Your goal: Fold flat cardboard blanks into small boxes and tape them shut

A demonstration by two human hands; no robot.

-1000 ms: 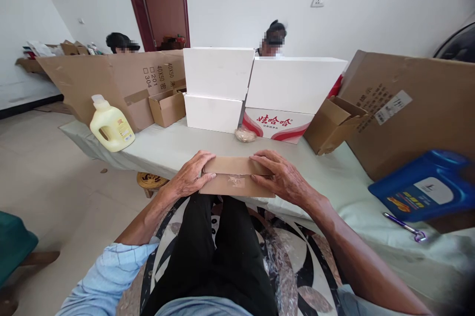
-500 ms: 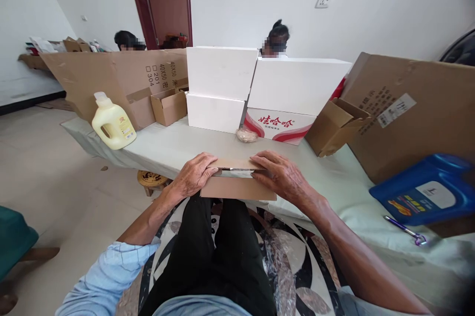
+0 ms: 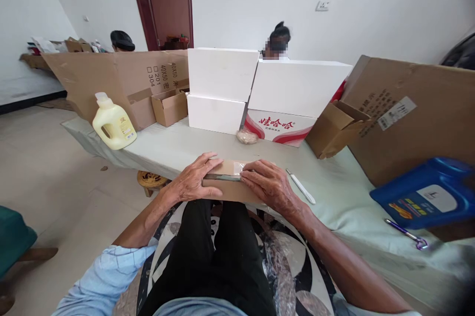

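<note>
A small brown cardboard box (image 3: pixel 235 192) lies at the table's near edge between my hands. My left hand (image 3: pixel 191 180) grips its left end, fingers on top and thumb on the front side. My right hand (image 3: pixel 269 182) is closed over its right part, hiding that end. Beside the right fingertips, a piece of clear tape (image 3: pixel 238 168) shows on the top. A narrow gap runs along the box between the top and front panels. Just right of my right hand lies a slim white-handled knife (image 3: pixel 301 187) on the tablecloth.
White boxes (image 3: pixel 222 73) stand stacked ahead, with a plastic-wrapped bundle (image 3: pixel 247 136) before them. A yellow jug (image 3: pixel 113 123) stands left; a blue bottle (image 3: pixel 423 192) and a purple pen-like tool (image 3: pixel 404 232) lie right. Large cartons (image 3: pixel 419 113) flank the table. Two people sit behind.
My right hand has shifted left along the box, uncovering the white-handled knife on the table. My left fingers have spread farther over the top. A piece of clear tape now shows there.
</note>
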